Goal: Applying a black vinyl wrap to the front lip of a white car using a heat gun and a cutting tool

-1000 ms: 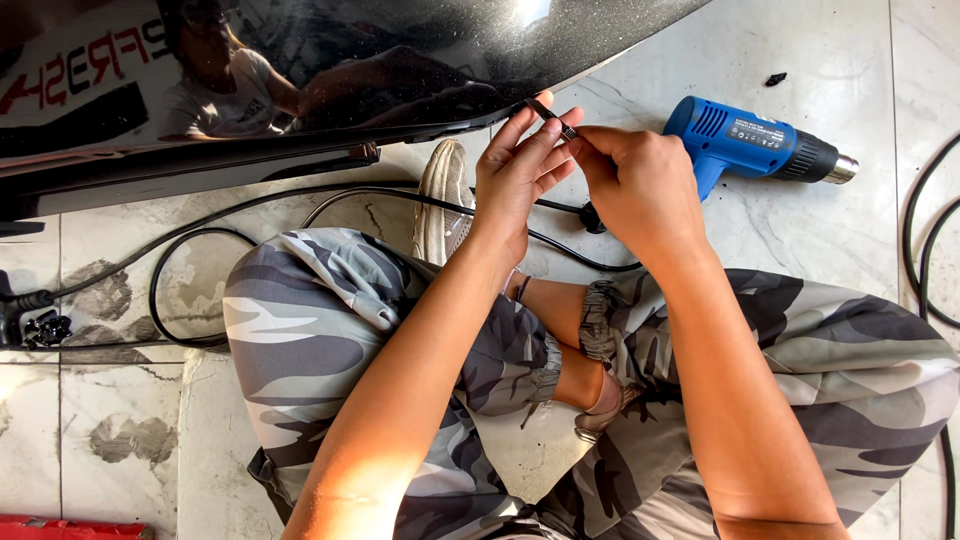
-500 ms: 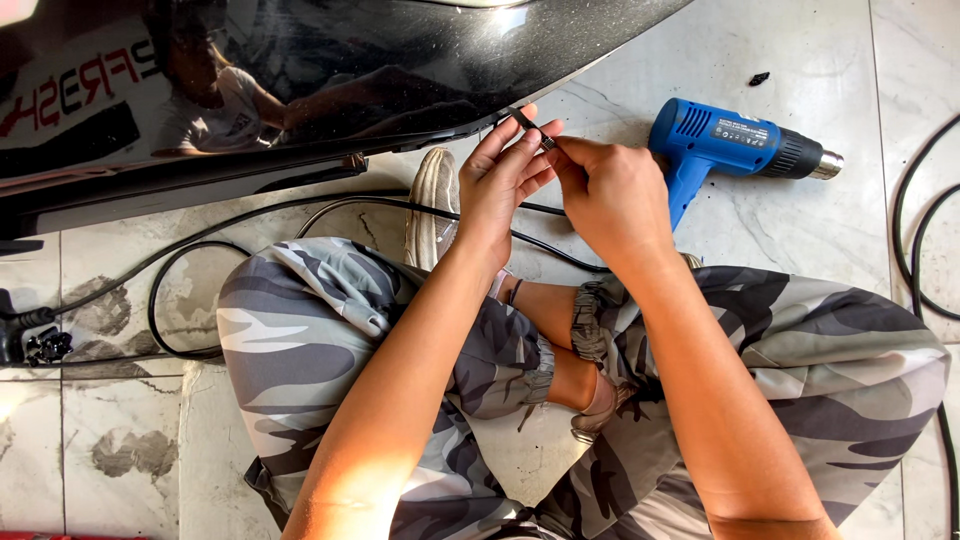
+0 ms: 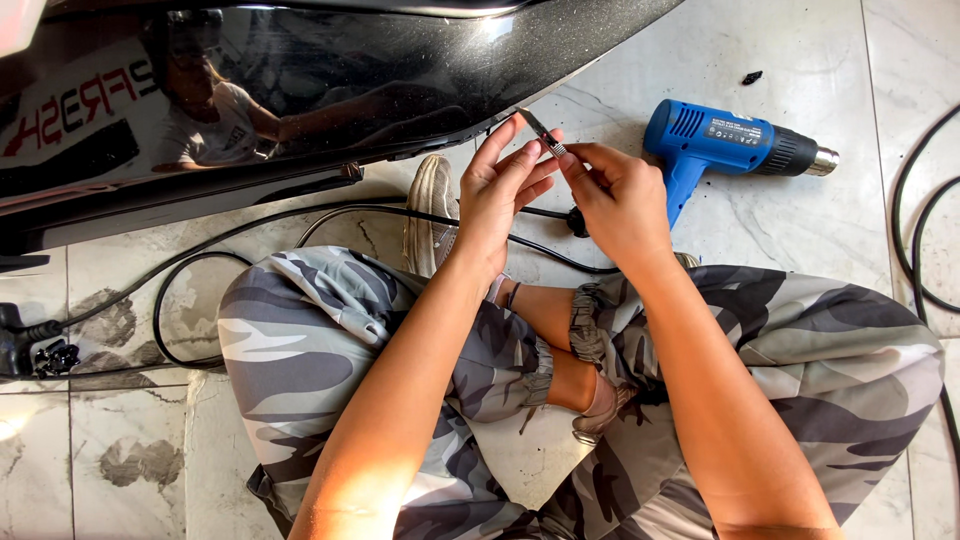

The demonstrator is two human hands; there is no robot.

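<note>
My left hand (image 3: 497,195) and right hand (image 3: 617,200) pinch together a small thin blade (image 3: 541,131), near the glossy black panel (image 3: 330,90); the blue heat gun (image 3: 725,145) lies beside.

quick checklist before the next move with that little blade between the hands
1. Small blade pinched by both hands: ok, left hand and right hand meet at it.
2. Fingers off the cutting edge: cannot tell, too small to see.
3. Blade tip apart from the glossy black panel: cannot tell, it overlaps the panel's edge in the view.
4. Blue heat gun set aside: ok, lying on the tile floor, untouched.
5. Black cable away from the hands: not ok, it runs just below them.
</note>
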